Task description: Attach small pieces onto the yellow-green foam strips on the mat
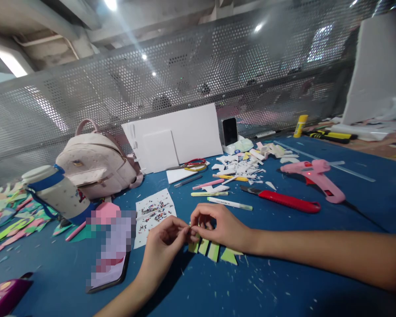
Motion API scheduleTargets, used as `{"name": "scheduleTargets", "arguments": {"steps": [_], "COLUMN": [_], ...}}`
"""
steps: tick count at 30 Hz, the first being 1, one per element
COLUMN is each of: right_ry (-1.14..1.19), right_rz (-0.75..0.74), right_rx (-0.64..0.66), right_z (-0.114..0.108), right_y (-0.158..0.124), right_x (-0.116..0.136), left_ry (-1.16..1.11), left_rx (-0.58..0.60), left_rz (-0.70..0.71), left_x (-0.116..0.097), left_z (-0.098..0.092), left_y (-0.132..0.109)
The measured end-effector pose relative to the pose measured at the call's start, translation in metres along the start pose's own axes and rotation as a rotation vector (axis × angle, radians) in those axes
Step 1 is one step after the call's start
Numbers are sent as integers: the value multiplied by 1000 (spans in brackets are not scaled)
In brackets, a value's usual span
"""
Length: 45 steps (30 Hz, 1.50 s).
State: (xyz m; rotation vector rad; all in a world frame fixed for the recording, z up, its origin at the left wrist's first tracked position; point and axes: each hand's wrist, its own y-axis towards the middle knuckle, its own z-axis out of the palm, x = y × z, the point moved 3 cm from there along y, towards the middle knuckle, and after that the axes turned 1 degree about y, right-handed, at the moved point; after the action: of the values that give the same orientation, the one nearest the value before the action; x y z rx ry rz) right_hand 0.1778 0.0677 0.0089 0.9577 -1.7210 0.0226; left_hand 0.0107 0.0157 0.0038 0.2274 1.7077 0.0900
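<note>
My left hand and my right hand meet fingertip to fingertip over the blue table. Both are closed in a pinch; whatever sits between the fingers is too small and hidden to make out. Under my right hand lie several light green paper strips and a green triangular piece, partly covered by the fingers. Just beyond the hands is a white sheet strewn with small coloured bits. A white marker and a pale yellow-green marker lie past my right hand.
A red utility knife and pink glue gun lie to the right. White scraps, scissors and a white board are behind. Leftward stand a bottle and backpack, with a phone nearer.
</note>
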Motion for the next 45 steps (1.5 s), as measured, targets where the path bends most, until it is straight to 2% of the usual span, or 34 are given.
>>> {"name": "scheduleTargets", "arguments": {"steps": [10, 24, 45], "right_ry": [6, 39, 2], "right_rz": [5, 4, -50], "right_rx": [16, 9, 6], "right_z": [1, 1, 1], "right_y": [1, -1, 0], "right_x": [3, 4, 4], "left_ry": [21, 93, 69], "left_rx": [-2, -1, -19], "left_rz": [33, 91, 91], "left_x": [6, -1, 3], "left_z": [0, -3, -5], "left_y": [-2, 0, 3]}}
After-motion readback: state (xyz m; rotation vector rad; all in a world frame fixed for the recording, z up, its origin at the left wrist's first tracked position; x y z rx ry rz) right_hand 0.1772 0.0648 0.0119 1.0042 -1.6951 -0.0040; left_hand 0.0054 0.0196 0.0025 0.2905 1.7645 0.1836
